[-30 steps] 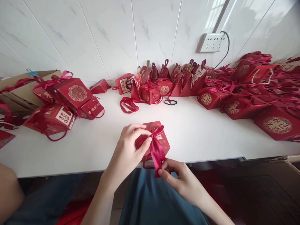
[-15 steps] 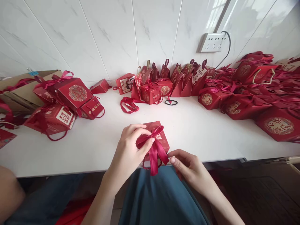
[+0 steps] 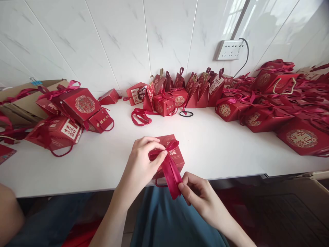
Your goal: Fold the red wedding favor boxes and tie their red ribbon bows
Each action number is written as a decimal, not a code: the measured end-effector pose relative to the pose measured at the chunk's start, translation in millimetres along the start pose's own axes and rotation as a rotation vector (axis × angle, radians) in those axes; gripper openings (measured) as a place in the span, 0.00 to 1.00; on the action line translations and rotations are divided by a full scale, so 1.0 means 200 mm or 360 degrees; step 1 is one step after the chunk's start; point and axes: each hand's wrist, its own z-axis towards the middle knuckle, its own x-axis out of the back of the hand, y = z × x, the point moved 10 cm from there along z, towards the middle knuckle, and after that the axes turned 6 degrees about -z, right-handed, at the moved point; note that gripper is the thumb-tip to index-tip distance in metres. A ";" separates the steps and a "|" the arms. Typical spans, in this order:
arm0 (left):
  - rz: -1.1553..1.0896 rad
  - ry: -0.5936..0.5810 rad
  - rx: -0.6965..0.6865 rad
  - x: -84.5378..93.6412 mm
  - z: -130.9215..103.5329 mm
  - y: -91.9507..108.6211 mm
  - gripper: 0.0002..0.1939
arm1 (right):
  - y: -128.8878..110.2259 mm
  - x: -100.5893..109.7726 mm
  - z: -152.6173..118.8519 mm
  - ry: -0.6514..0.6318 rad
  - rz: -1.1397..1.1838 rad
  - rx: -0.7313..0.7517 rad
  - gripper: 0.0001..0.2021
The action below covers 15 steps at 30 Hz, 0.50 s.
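Observation:
A red gift box [image 3: 177, 158] with gold lettering lies at the front edge of the white table. Across its top is a dark red satin ribbon [image 3: 171, 171] tied in a bow, its tails hanging toward me. My left hand [image 3: 146, 157] pinches the bow near its knot, thumb and fingers closed on it. Lower down, my right hand [image 3: 196, 192] grips the ribbon tails near their ends between thumb and forefinger. A twisted cord handle [image 3: 159, 181] shows at the box's near side, partly behind the ribbon.
Finished-looking red boxes [image 3: 300, 137] are heaped on the right, and more boxes [image 3: 82, 104] are stacked at left beside a cardboard carton [image 3: 51, 87]. Along the wall stand several pointed boxes [image 3: 192, 92]. A loose ribbon [image 3: 141, 117] and black ring [image 3: 186, 113] lie before them.
My right hand has moved slightly down and left and taken hold of the ribbon tails, which now lie together, drawn toward me. My left hand stays on the bow.

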 end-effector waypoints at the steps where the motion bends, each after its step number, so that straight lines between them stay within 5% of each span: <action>1: -0.0005 0.0003 0.0002 0.00 0.00 0.00 0.05 | 0.00 -0.01 0.00 -0.0017 0.0019 0.0005 0.19; 9: -0.0033 0.0039 -0.0035 0.01 -0.01 0.01 0.06 | 0.01 -0.02 -0.01 -0.0141 -0.0092 -0.0005 0.21; 15: -0.0358 0.0095 0.0123 0.07 -0.04 -0.05 0.13 | -0.02 0.39 0.11 0.0484 -0.0336 -0.0104 0.30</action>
